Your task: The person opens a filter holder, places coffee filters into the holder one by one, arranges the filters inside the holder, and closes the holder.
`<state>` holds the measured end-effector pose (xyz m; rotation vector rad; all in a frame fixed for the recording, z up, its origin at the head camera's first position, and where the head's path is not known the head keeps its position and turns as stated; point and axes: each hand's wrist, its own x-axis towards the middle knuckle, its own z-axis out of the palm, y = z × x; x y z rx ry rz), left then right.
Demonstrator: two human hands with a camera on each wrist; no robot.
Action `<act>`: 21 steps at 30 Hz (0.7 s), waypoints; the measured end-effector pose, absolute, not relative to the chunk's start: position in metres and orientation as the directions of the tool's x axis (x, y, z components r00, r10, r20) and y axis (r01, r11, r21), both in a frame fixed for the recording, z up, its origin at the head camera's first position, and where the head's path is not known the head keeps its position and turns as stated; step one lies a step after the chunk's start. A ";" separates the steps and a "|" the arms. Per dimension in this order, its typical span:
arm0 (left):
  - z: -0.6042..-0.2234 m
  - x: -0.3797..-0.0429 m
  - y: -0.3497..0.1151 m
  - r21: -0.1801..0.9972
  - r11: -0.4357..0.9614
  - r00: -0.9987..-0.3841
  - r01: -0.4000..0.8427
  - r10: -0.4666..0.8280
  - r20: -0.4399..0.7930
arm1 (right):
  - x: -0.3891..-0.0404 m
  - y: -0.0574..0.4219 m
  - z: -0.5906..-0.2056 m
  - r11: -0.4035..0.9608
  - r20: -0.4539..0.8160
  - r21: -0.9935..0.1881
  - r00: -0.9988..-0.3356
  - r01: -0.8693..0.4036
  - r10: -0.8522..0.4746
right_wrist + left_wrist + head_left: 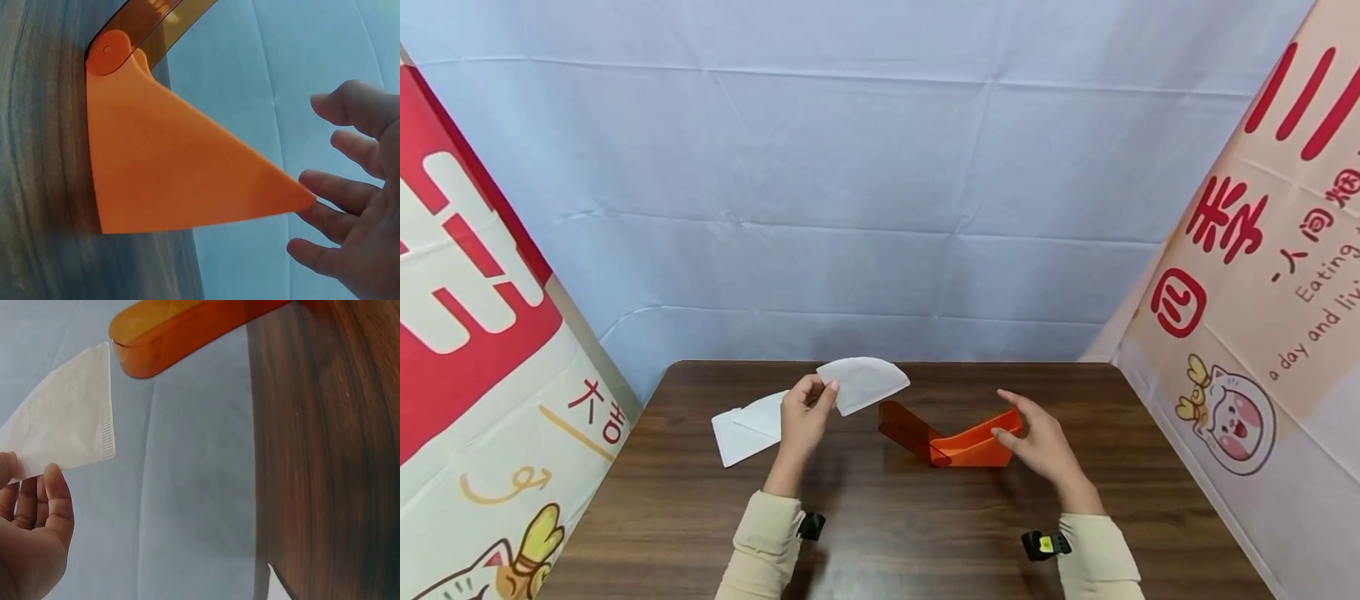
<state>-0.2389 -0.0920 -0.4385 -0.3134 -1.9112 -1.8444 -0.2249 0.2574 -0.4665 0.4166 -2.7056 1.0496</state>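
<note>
My left hand (805, 421) pinches a white paper coffee filter (865, 383) by one edge, between thumb and fingers, raised above the table. In the left wrist view its crimped seam (107, 425) shows. An orange plastic filter box (977, 442) stands on the table, its see-through amber lid (910, 429) swung open to the left. My right hand (1041, 437) is at the box's right end with thumb and fingers spread. In the right wrist view, fingers (340, 187) overlap the pointed corner of the box; whether they touch it I cannot tell.
More white filters or paper (748, 429) lie on the table to the left, partly hidden behind my left hand. The dark wooden table (910, 533) ends at a pale cloth backdrop (850, 208). Printed banners (1247, 350) hang on both sides.
</note>
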 end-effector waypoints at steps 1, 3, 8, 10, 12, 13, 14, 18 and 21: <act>-0.438 -0.239 -0.091 0.877 0.072 -0.865 0.475 -0.145 0.481 | -0.226 0.256 -0.466 0.711 0.304 -0.614 -0.934 -0.343 -0.189; -0.437 -0.239 -0.088 0.874 0.063 -0.864 0.482 -0.132 0.486 | -0.228 0.253 -0.464 0.717 0.325 -0.596 -0.925 -0.362 -0.197; -0.436 -0.240 -0.081 0.873 0.044 -0.869 0.486 -0.085 0.488 | -0.232 0.245 -0.457 0.720 0.381 -0.560 -0.899 -0.409 -0.214; -0.436 -0.240 -0.078 0.875 0.043 -0.873 0.482 -0.065 0.484 | -0.234 0.240 -0.454 0.706 0.398 -0.563 -0.889 -0.430 -0.225; -0.436 -0.241 -0.075 0.875 0.047 -0.874 0.482 -0.047 0.484 | -0.235 0.236 -0.452 0.690 0.413 -0.567 -0.880 -0.450 -0.234; -0.436 -0.240 -0.074 0.875 0.048 -0.874 0.481 -0.043 0.483 | -0.236 0.234 -0.452 0.681 0.419 -0.572 -0.876 -0.458 -0.238; -0.436 -0.241 -0.072 0.875 0.051 -0.875 0.481 -0.039 0.483 | -0.237 0.232 -0.451 0.671 0.420 -0.579 -0.875 -0.462 -0.240; -0.435 -0.240 -0.066 0.869 0.073 -0.870 0.490 -0.032 0.493 | -0.240 0.225 -0.450 0.639 0.418 -0.607 -0.874 -0.472 -0.249; -0.434 -0.240 -0.061 0.866 0.082 -0.869 0.493 -0.012 0.496 | -0.241 0.221 -0.449 0.613 0.410 -0.632 -0.876 -0.474 -0.254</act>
